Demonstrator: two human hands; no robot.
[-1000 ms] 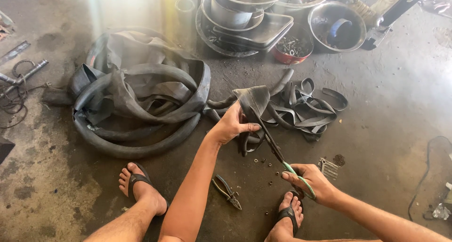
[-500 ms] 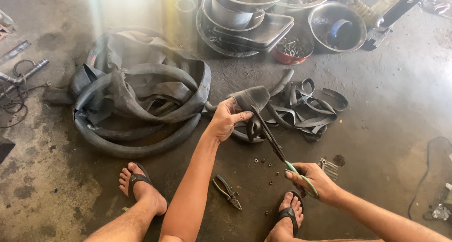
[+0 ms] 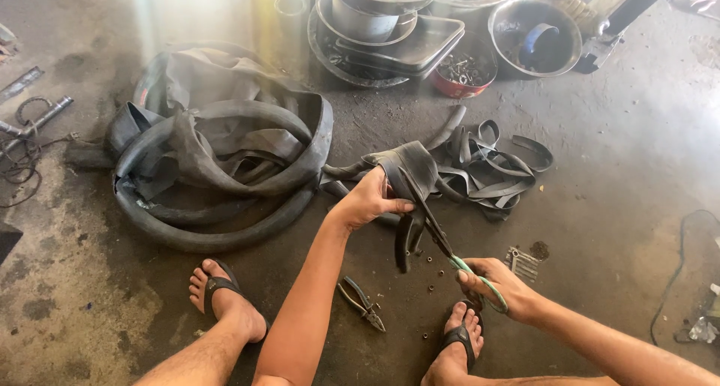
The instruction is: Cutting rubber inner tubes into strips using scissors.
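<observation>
Left hand [image 3: 369,200] pinched rubber strip [image 3: 411,177] above floor [image 3: 615,228], centre. Right hand [image 3: 495,285] gripped scissors [image 3: 442,240], blades in rubber. Risk: thumb near blades; slip on tough rubber could nick it.

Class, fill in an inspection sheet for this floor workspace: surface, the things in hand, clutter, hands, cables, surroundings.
Surface: stained concrete floor, small nuts scattered by the feet.
Things in hand: black rubber piece, scissors with blades on it.
Clutter: pile of inner tubes, cut rubber strips, pliers, red bowl of bolts, stacked metal basins.
Hands: left hand grips the rubber; right hand grips the scissors' green handles.
Cables: thin cable at right, wire at left.
Surroundings: nothing seen beyond the floor.
</observation>
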